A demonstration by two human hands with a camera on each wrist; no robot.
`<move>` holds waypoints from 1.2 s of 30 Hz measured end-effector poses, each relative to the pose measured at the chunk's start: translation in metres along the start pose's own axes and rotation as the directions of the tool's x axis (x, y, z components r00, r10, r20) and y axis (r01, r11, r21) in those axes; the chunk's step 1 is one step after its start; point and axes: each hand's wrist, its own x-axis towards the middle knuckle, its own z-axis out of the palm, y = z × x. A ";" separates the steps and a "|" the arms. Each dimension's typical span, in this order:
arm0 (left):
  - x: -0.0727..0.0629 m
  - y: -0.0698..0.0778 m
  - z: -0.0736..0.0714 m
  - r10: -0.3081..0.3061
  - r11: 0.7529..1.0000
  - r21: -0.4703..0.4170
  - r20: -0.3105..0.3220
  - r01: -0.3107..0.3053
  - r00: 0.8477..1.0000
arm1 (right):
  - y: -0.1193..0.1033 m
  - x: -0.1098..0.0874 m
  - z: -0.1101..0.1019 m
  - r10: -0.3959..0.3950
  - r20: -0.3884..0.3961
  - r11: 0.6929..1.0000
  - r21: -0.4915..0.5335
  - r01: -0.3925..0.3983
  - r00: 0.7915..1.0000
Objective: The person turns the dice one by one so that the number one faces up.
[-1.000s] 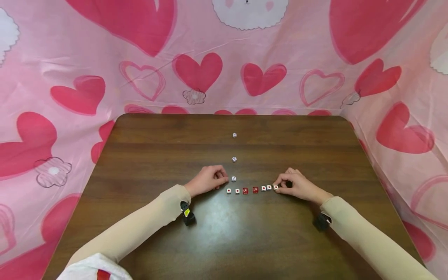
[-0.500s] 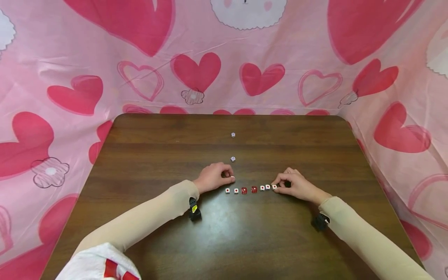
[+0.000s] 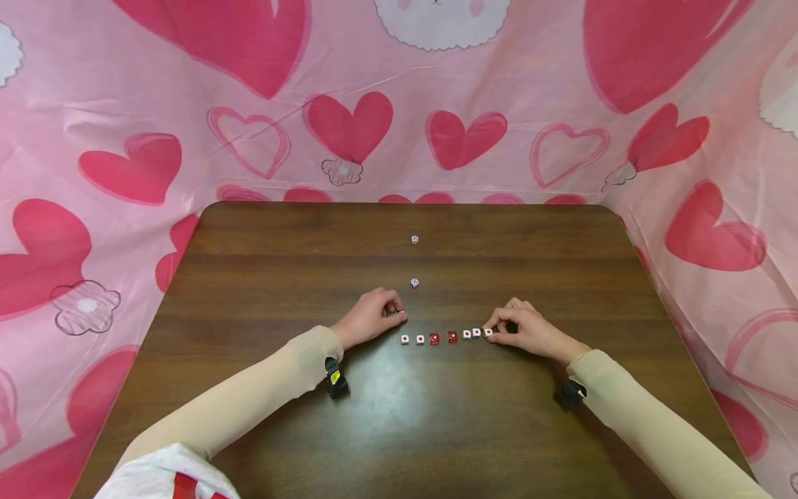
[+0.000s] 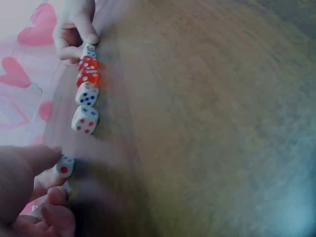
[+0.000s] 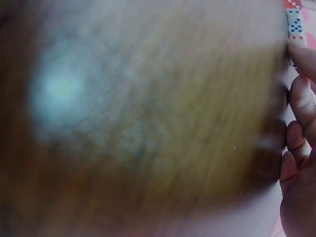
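My left hand [image 3: 369, 318] pinches a white die [image 4: 64, 166] between thumb and finger, a little above and left of a row of dice. In the left wrist view that die shows one large red dot toward the camera. The row has white dice [image 3: 420, 339] at the left, two red dice [image 3: 452, 337] in the middle and white dice [image 3: 467, 334] at the right. At the right end, my right hand [image 3: 530, 331] pinches the last white die [image 3: 488, 333]. Its fingers partly cover that die in the right wrist view.
Farther back on the brown wooden table [image 3: 299, 235] lie two more white dice, one nearer [image 3: 414, 283] and one farther [image 3: 414, 239]. A pink cloth [image 3: 411, 69] with hearts hangs behind the table and along its sides.
My left hand reached right to the white die that lay above the row, took it between thumb and finger, and drew it back left. My right hand stayed at the row's right end.
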 end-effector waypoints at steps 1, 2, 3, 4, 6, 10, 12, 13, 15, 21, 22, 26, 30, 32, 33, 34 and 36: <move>-0.001 0.001 0.000 0.006 1.000 0.004 -0.008 -0.006 1.000 | 0.000 0.000 0.000 0.003 0.001 1.000 0.003 -0.003 1.000; -0.001 0.001 0.001 0.012 1.000 0.008 -0.010 -0.012 1.000 | 0.000 0.000 0.000 0.005 0.001 1.000 0.006 -0.005 1.000; -0.001 0.001 0.001 0.018 1.000 0.014 -0.011 -0.018 1.000 | 0.000 -0.001 0.000 0.005 0.000 1.000 0.008 -0.005 1.000; -0.001 0.001 0.001 0.024 1.000 0.014 -0.013 -0.024 1.000 | 0.000 -0.001 0.001 0.004 -0.002 1.000 0.010 -0.004 1.000; -0.002 0.001 0.000 0.030 0.999 0.017 -0.014 -0.030 0.999 | 0.000 -0.001 0.001 -0.001 -0.007 1.000 0.013 0.001 1.000; -0.002 -0.002 -0.001 0.021 1.000 0.006 -0.014 -0.021 1.000 | 0.000 -0.001 0.002 -0.010 -0.015 1.000 0.015 0.010 1.000; -0.003 -0.003 -0.001 0.014 1.000 0.002 -0.015 -0.014 1.000 | -0.001 -0.001 0.002 -0.015 -0.017 1.000 0.012 0.015 1.000; -0.003 -0.003 -0.002 0.007 1.000 -0.004 -0.017 -0.008 1.000 | -0.001 -0.001 0.001 -0.015 -0.017 1.000 0.012 0.015 1.000; -0.004 -0.003 -0.002 -0.009 1.000 -0.015 -0.024 0.008 1.000 | -0.001 -0.001 0.001 -0.014 -0.015 1.000 0.014 0.014 1.000; -0.005 -0.008 0.002 0.008 1.000 -0.008 -0.048 -0.008 0.999 | 0.001 -0.001 0.002 -0.021 -0.018 1.000 0.020 0.021 1.000; -0.006 -0.009 0.002 0.022 1.000 -0.003 -0.048 -0.022 0.999 | 0.002 -0.001 0.003 -0.024 -0.020 0.999 0.021 0.025 1.000; -0.011 -0.014 -0.001 0.079 0.997 0.016 -0.032 -0.079 0.996 | 0.001 0.000 0.003 -0.036 -0.017 0.999 0.015 0.036 0.999; -0.018 -0.016 -0.005 0.118 0.993 0.031 -0.001 -0.118 0.993 | 0.001 0.001 0.001 -0.023 0.003 1.000 0.013 0.023 1.000; -0.023 -0.016 -0.006 0.128 0.991 0.039 0.013 -0.128 0.992 | 0.000 0.001 0.000 -0.012 0.015 1.000 0.017 0.011 1.000; -0.025 -0.015 -0.006 0.129 0.990 0.048 0.018 -0.130 0.991 | -0.001 0.002 -0.001 -0.009 0.019 1.000 0.019 0.009 1.000; -0.027 -0.014 -0.006 0.125 0.990 0.059 0.023 -0.126 0.992 | -0.001 0.002 -0.002 -0.008 0.023 1.000 0.019 0.008 1.000; -0.031 -0.012 -0.005 0.118 0.989 0.088 0.030 -0.120 0.993 | -0.001 0.002 -0.003 -0.001 0.032 1.000 0.015 0.000 0.999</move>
